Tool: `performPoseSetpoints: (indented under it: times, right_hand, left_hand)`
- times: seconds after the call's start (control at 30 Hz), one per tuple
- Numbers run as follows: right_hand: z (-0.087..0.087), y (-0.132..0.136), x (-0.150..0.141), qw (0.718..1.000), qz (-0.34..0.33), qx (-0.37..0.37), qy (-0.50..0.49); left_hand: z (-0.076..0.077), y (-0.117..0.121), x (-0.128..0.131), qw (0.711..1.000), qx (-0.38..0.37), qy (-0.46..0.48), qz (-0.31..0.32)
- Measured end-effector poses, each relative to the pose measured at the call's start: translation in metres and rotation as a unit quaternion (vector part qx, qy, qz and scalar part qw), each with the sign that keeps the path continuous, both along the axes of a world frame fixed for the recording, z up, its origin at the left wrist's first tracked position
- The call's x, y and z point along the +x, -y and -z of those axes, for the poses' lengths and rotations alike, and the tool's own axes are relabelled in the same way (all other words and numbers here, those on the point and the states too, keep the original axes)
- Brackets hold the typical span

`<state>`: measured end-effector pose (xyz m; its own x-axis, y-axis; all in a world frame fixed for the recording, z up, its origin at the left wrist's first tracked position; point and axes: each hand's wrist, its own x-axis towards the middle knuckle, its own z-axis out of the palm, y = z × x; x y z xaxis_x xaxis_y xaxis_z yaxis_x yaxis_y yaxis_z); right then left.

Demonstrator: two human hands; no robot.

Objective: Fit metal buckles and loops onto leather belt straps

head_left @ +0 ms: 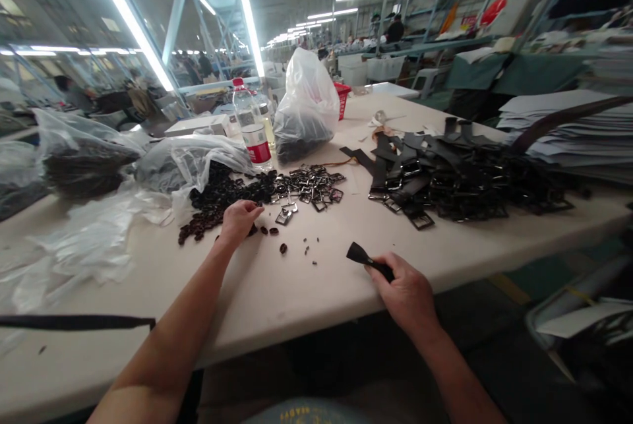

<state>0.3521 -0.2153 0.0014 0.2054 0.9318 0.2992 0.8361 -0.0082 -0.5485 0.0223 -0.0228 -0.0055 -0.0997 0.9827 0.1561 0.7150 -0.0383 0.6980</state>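
My left hand (239, 221) is at the near edge of a heap of small dark loops (222, 190), thumb and fingers pinched together. Something dark shows at its fingertips, too small to make out. My right hand (406, 289) grips a short black strap (363, 254) above the front of the table, its flat end pointing up and left. Between the hands lie a single brown loop (283, 248) and several tiny metal bits (306, 250). Square metal buckles (316, 183) are heaped beside the loops, just beyond my left hand.
Black straps with buckles (445, 173) are piled on the right, by stacked white sheets (558, 127). At the back stand a bottle with a red cap (254, 140) and a filled plastic bag (306, 104). More plastic bags (89, 153) and a long black strip (74, 322) lie left.
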Motion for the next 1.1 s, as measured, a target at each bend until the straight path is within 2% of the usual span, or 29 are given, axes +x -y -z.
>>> performPoseSetpoints:
  times: [0.1, 0.23, 0.4, 0.57, 0.77, 1.0, 1.1]
  right_hand:
    - [-0.007, -0.002, -0.012, 1.000, -0.015, -0.003, -0.011]
    - [-0.018, -0.009, -0.033, 0.999, -0.034, 0.016, -0.018]
    - [-0.024, -0.022, -0.054, 0.999, -0.044, 0.016, -0.019]
    - [-0.024, -0.033, -0.068, 0.998, -0.050, 0.015, -0.026]
    - [-0.026, -0.047, -0.084, 0.999, -0.031, 0.015, -0.024]
    - [-0.018, -0.056, -0.087, 0.997, -0.041, 0.004, 0.061]
    - [-0.012, -0.057, -0.086, 0.996, -0.041, -0.006, 0.078]
  left_hand:
    - [-0.003, 0.017, 0.014, 0.993, -0.028, 0.113, 0.035]
    - [-0.008, 0.045, 0.037, 0.963, -0.078, 0.241, 0.092]
    - [-0.010, 0.067, 0.052, 0.932, -0.037, 0.344, 0.107]
    - [-0.008, 0.070, 0.056, 0.925, -0.015, 0.361, 0.118]
    - [-0.010, 0.079, 0.061, 0.897, -0.111, 0.406, 0.137]
    - [-0.006, 0.079, 0.063, 0.857, -0.153, 0.481, 0.109]
    - [-0.007, 0.078, 0.062, 0.853, -0.163, 0.485, 0.107]
